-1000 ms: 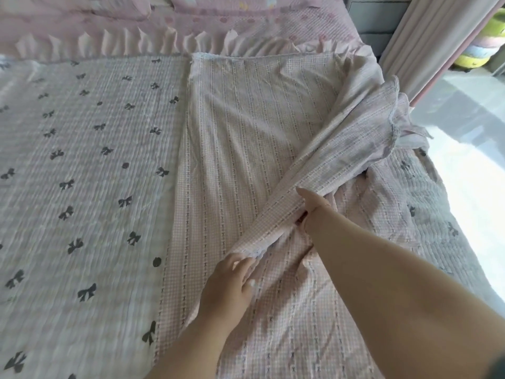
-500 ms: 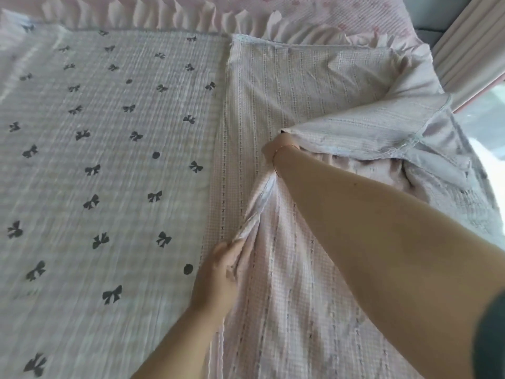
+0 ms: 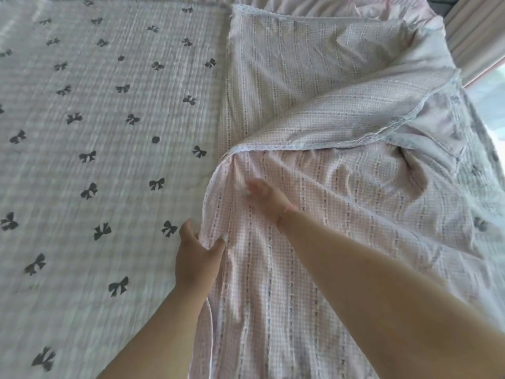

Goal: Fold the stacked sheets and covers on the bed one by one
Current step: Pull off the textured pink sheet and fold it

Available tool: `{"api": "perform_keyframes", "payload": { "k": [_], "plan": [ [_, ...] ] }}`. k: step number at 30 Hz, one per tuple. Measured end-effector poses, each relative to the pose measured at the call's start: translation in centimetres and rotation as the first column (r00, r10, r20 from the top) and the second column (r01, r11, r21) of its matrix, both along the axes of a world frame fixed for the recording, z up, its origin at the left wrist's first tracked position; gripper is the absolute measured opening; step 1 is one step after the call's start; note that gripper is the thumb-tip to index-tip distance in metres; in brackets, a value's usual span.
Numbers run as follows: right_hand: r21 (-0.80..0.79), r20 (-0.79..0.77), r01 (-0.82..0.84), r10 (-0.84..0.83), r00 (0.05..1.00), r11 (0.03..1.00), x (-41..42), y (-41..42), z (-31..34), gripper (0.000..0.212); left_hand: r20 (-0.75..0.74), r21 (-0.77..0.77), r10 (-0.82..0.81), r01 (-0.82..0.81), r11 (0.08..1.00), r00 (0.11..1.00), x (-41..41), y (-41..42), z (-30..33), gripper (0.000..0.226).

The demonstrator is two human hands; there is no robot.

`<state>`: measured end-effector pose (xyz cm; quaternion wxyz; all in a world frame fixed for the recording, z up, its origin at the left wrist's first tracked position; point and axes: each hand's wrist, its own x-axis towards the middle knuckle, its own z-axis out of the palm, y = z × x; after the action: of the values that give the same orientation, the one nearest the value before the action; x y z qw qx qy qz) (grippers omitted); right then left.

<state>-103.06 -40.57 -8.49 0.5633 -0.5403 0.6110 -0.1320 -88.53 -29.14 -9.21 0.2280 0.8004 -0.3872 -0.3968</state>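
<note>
On bow-print quilt (image 3: 95, 110), left grip (image 3: 195, 255) pinching pink sheet (image 3: 341, 201) edge, right grip (image 3: 266, 198) flat (blurred)

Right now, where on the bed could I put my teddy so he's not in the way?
The bow-print cover, left of the left hand, lies flat and free. The pink checked sheet is crowded: both hands work there, the right hand mid-sheet, with folds bunching toward the curtain.

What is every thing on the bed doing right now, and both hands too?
Pink checked sheet: spread on the bed, partly folded, far right corner flipped over, wrinkled.
Bow-print cover: lying flat under the sheet.
Left hand: pinches the sheet's left edge.
Right hand: blurred, fingers straight, above or on the sheet; cannot tell which.
Curtain: hanging at the bed's right.
</note>
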Motion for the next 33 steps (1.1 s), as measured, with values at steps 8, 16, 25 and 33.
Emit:
{"api": "perform_keyframes", "payload": {
  "k": [8,16,25,33],
  "plan": [
    [0.024,-0.037,-0.435,0.435,0.899,0.9,-0.3,14.9,-0.9,0.017,0.205,0.053,0.013,-0.025,0.998,0.979,0.2,2.3,-0.4,0.049],
    [0.065,-0.025,-0.471,0.474,0.88,0.88,0.3,18.3,-0.7,0.013,0.259,0.208,-0.382,0.335,0.919,0.887,-1.7,3.6,1.5,0.033],
    [-0.01,-0.192,-0.416,0.407,0.893,0.909,-2.9,20.7,1.1,0.01,0.123,0.474,-0.487,0.38,0.795,0.865,-1.5,4.9,1.4,0.042],
    [-0.019,-0.55,-0.877,0.728,0.41,0.48,-0.9,25.7,-0.4,0.044,0.09,0.365,-0.391,0.335,0.869,0.916,-0.8,7.8,1.5,0.045]
  ]
}}
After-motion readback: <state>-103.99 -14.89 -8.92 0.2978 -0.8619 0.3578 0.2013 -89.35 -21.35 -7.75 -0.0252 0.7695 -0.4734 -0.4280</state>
